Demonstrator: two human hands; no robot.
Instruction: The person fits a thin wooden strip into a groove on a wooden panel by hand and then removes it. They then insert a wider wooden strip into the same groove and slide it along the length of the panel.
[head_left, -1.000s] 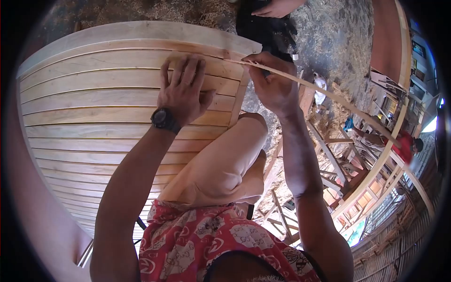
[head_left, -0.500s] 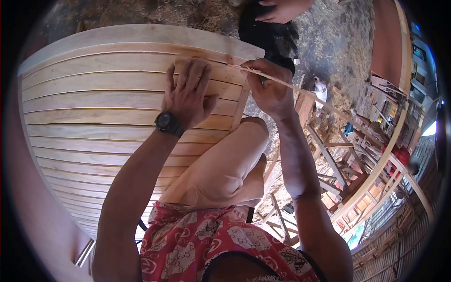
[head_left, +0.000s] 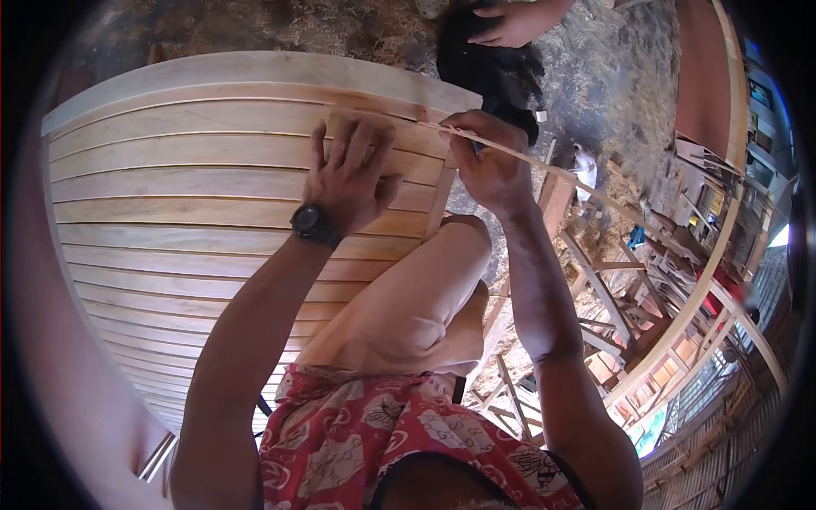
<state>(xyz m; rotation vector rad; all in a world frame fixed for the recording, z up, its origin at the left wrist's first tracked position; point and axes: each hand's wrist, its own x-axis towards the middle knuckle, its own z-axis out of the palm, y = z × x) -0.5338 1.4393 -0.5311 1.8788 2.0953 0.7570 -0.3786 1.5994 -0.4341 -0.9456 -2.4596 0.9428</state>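
Note:
A slatted wooden panel [head_left: 170, 183] lies before me, its pale slats running left to right inside a frame. My left hand [head_left: 350, 174], with a black watch at the wrist, rests on the upper slats, fingers apart and slightly bent, holding nothing. At the panel's upper right corner, my right hand [head_left: 491, 161] is closed on a long thin wooden strip [head_left: 561, 174]. One end of the strip meets the panel's frame near my fingertips; the rest slopes away to the lower right. Part of my right fingers' grip is hidden.
Another person's hand [head_left: 518, 24] shows at the top, near a dark object [head_left: 489, 72] on the shavings-covered floor. A small white animal [head_left: 585, 170] stands to the right. Beyond it are timber pieces [head_left: 599, 285] and a person in red [head_left: 722, 276].
The view has shifted slightly, so the panel sits a little lower and to the right. My left fingers look a bit more bent. My right hand keeps its hold on the strip.

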